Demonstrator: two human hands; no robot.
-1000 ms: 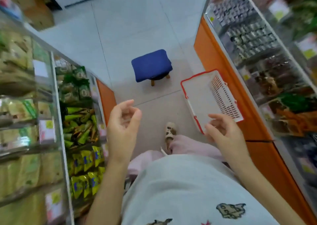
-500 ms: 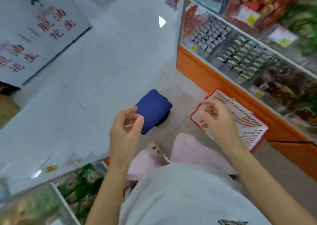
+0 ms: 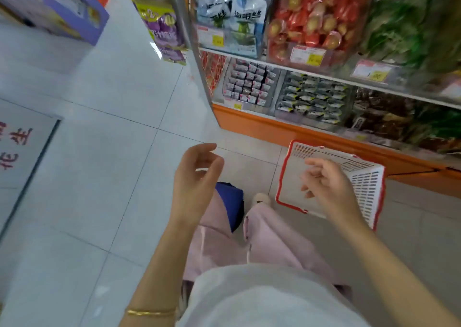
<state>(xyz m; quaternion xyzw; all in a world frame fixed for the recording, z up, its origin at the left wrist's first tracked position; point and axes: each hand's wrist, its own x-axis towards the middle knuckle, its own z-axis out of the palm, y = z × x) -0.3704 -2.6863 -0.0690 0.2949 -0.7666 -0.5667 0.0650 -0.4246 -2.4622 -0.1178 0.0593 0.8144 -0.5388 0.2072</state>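
Bright, cool, even indoor light falls from overhead, with only faint, soft shadows. The glossy floor tiles [image 3: 112, 97] carry a small white glint. The green packets [image 3: 411, 27] at upper right smear with motion blur, and wide-angle distortion bends the shelf edges. The left hand [image 3: 197, 177] and right hand [image 3: 326, 184] look fairly sharp.

Red characters "花生" stand on the white panel [image 3: 25, 189]; the blue-white pouches [image 3: 247, 15] read "海带丝".

Blue stool [image 3: 230, 202] now partly behind left hand [image 3: 197, 177]
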